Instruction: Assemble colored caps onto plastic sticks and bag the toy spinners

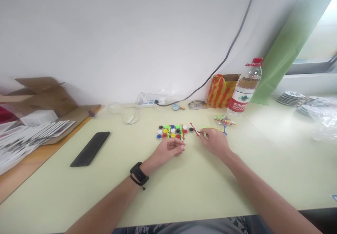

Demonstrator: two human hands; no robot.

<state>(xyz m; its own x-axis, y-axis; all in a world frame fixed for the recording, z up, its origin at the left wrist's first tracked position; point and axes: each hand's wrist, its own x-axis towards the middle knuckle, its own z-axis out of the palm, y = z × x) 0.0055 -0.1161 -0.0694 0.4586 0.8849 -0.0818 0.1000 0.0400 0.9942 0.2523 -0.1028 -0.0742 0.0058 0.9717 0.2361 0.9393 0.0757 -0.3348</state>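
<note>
Small round discs [172, 135] in several colours lie in rows on the table, with green and yellow plastic strips among them. My left hand [171, 148], a black watch on its wrist, rests just in front of these discs. Its fingers are curled together, and anything between them is too small to make out. My right hand [213, 141] pinches a thin dark stick [202, 132] that reaches a red plastic rod [194, 129]. One black disc [191, 130] sits beside the rod. Behind the right hand are a blue plastic piece [225, 130] and a bag of coloured parts [224, 120].
A water bottle [244, 90] and a red-and-yellow bag [220, 91] stand at the back right. A black flat case [90, 149] lies left. By the wall are a power strip [149, 102] and glasses [197, 104]. Stacked discs [291, 98] stand far right; papers [34, 139] fill the left edge.
</note>
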